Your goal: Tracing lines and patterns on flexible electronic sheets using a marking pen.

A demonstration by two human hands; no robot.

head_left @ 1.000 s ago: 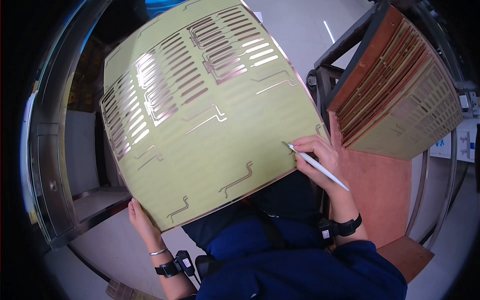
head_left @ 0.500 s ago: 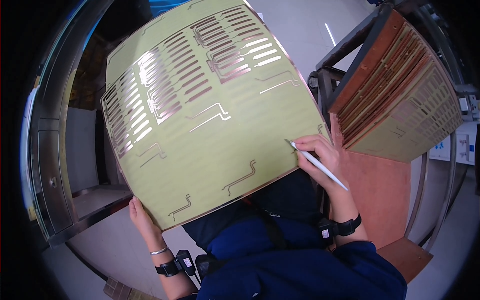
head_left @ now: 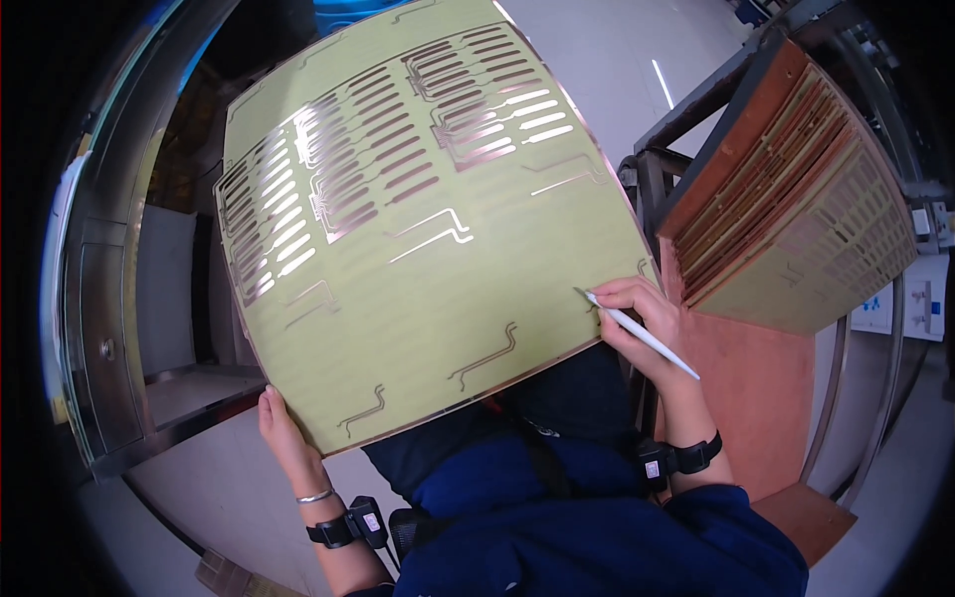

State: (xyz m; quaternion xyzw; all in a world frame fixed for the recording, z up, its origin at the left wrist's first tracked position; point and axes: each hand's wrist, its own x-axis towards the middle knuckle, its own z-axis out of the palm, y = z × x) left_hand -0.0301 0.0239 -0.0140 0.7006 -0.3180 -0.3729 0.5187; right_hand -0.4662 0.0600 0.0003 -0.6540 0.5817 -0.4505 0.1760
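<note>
Patterned panel [head_left: 537, 264], pinched at lower-left edge by left fingers [head_left: 271, 406], with white pen-like tool [head_left: 652, 340] pinched in right fingers [head_left: 625, 293]. Probably at close surface work, next calling for careful tool control.

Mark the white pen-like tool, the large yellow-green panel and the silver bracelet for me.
White pen-like tool [head_left: 647, 337], head view: middle of its shaft.
Yellow-green panel [head_left: 448, 284], head view: bare area near its middle.
Silver bracelet [head_left: 315, 497], head view: band across the wrist.
</note>
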